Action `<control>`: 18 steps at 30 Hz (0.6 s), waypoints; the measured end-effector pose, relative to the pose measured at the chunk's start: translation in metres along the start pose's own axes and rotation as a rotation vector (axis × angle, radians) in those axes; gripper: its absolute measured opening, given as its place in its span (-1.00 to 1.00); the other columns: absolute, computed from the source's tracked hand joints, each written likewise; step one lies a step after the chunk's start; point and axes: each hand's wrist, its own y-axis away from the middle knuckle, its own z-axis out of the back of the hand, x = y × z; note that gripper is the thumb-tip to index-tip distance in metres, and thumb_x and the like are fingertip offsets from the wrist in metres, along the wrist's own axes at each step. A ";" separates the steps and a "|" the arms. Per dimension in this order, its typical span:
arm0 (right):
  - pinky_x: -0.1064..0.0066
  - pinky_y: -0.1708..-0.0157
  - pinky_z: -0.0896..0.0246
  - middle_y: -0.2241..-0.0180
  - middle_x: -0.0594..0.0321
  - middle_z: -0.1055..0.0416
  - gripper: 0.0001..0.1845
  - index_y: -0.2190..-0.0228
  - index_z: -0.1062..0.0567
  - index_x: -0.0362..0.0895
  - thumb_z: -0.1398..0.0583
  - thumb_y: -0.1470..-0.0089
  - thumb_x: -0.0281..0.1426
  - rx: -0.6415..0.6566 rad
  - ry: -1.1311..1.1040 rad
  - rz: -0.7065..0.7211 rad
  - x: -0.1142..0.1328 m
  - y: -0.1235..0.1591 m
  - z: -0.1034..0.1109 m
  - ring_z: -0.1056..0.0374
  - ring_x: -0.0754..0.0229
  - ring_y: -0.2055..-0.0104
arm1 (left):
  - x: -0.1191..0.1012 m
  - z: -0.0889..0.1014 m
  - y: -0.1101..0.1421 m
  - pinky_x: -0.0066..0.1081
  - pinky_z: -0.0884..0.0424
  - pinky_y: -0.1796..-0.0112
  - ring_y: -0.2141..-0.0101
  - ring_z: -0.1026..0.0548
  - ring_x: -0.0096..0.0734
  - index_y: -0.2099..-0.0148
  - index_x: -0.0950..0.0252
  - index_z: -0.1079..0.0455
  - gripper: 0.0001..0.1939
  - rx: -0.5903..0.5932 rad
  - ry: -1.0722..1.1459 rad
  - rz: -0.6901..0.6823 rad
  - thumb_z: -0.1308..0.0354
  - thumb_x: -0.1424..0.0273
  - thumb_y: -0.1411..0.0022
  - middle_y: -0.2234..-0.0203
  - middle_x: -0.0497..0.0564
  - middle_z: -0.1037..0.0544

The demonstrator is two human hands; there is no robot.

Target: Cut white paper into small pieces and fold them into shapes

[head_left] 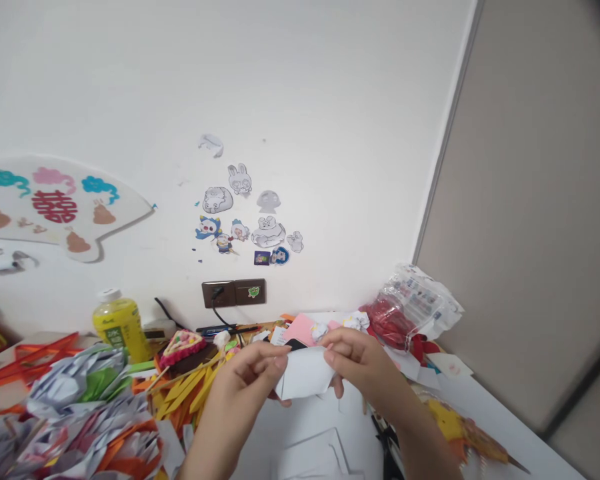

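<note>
Both my hands hold a small folded piece of white paper (304, 375) up above the table. My left hand (247, 383) pinches its left edge between thumb and fingers. My right hand (363, 363) grips its right side, with the thumb on top and the fingers curled behind. More white paper sheets (313, 457) lie flat on the table just below my hands.
A heap of crumpled grey, orange and green paper (75, 407) fills the left. Yellow paper strips (190, 393), a yellow bottle (120, 323), a cake-shaped toy (183, 347), pink paper (301, 328) and a red-filled plastic bag (410, 310) stand behind. A wall socket (234, 292) sits on the white wall.
</note>
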 end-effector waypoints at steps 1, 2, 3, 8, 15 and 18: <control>0.52 0.59 -0.11 0.72 0.44 -0.28 -0.88 0.40 -0.41 -0.18 -0.12 0.02 -0.40 -0.002 -0.011 0.005 0.000 0.000 0.000 -0.23 0.34 0.67 | 0.000 0.000 0.000 -0.54 -0.32 0.58 0.62 -0.37 -0.53 0.39 0.32 -0.42 -0.83 0.001 0.006 0.003 -0.22 0.32 0.03 0.66 -0.11 -0.45; 0.52 0.59 -0.12 0.72 0.43 -0.29 -0.88 0.40 -0.42 -0.19 -0.12 0.03 -0.41 -0.005 -0.019 0.012 0.000 0.001 0.000 -0.24 0.34 0.67 | -0.001 0.000 0.001 -0.55 -0.32 0.58 0.62 -0.37 -0.53 0.40 0.32 -0.42 -0.83 0.007 0.013 0.009 -0.22 0.32 0.03 0.67 -0.11 -0.45; 0.51 0.58 -0.14 0.71 0.42 -0.31 -0.87 0.40 -0.43 -0.19 -0.13 0.03 -0.41 -0.006 -0.023 0.015 0.000 0.001 0.001 -0.25 0.34 0.67 | -0.001 0.001 0.001 -0.55 -0.31 0.57 0.62 -0.37 -0.54 0.40 0.32 -0.43 -0.84 0.016 0.023 0.017 -0.23 0.33 0.03 0.67 -0.11 -0.45; 0.41 0.46 -0.33 0.45 0.22 -0.47 -0.76 0.32 -0.48 -0.19 -0.19 0.12 -0.39 0.001 -0.073 -0.072 0.003 0.003 0.003 -0.40 0.20 0.44 | -0.002 0.002 0.000 -0.58 -0.27 0.57 0.62 -0.37 -0.54 0.40 0.32 -0.43 -0.83 0.010 0.047 0.036 -0.24 0.32 0.04 0.68 -0.12 -0.44; 0.47 0.56 -0.29 0.62 0.34 -0.38 -0.76 0.29 -0.51 -0.18 -0.17 0.07 -0.43 0.021 -0.066 -0.016 -0.006 0.001 0.004 -0.34 0.29 0.61 | -0.001 0.006 0.000 -0.57 -0.24 0.56 0.60 -0.37 -0.54 0.43 0.31 -0.42 -0.84 -0.009 -0.044 0.003 -0.22 0.31 0.02 0.66 -0.12 -0.44; 0.54 0.62 -0.23 0.62 0.32 -0.39 -0.83 0.37 -0.53 -0.18 -0.17 0.06 -0.44 0.011 -0.087 0.003 -0.009 0.000 0.004 -0.33 0.32 0.65 | -0.002 0.006 0.000 -0.58 -0.23 0.55 0.60 -0.35 -0.55 0.45 0.32 -0.42 -0.85 -0.019 -0.063 -0.004 -0.22 0.32 0.04 0.67 -0.12 -0.43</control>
